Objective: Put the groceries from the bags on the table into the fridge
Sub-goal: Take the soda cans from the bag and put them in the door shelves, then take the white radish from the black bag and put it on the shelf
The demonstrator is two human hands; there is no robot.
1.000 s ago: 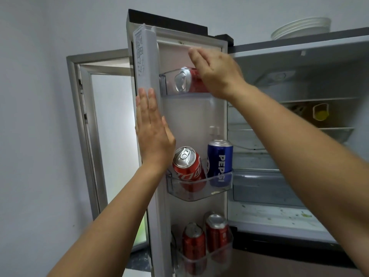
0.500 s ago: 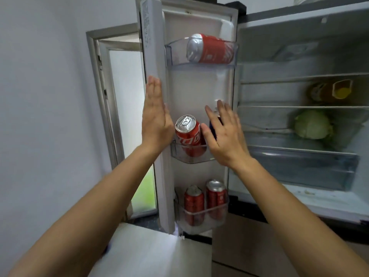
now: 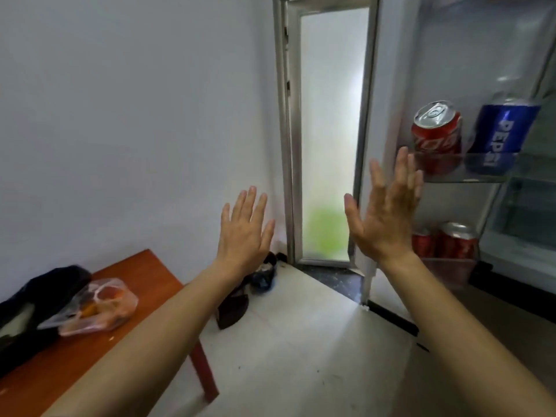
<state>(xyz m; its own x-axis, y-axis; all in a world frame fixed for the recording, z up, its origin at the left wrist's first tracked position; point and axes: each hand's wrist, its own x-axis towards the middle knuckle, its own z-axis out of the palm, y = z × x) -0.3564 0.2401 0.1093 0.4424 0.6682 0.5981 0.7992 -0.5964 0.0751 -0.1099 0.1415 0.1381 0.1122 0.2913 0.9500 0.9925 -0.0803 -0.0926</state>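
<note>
My left hand (image 3: 244, 233) and my right hand (image 3: 385, 215) are both raised in the air with straight, spread fingers and hold nothing. The fridge door (image 3: 391, 70) stands open at the right. On its middle shelf stand a red cola can (image 3: 437, 136) and a blue Pepsi can (image 3: 499, 136). Two more red cans (image 3: 451, 240) sit on the shelf below. On the wooden table (image 3: 135, 275) at the lower left lie a clear plastic bag (image 3: 96, 308) with orange items and a black bag (image 3: 33, 299).
A frosted glass door (image 3: 331, 130) in a metal frame stands behind my hands. Dark shoes (image 3: 234, 305) lie on the pale tiled floor by the table leg. The fridge's inner shelves (image 3: 529, 212) show at the far right.
My view has swung left and down, bringing the table and bags into sight. My left hand has come off the fridge door edge, and my right hand has pulled back from the door shelf.
</note>
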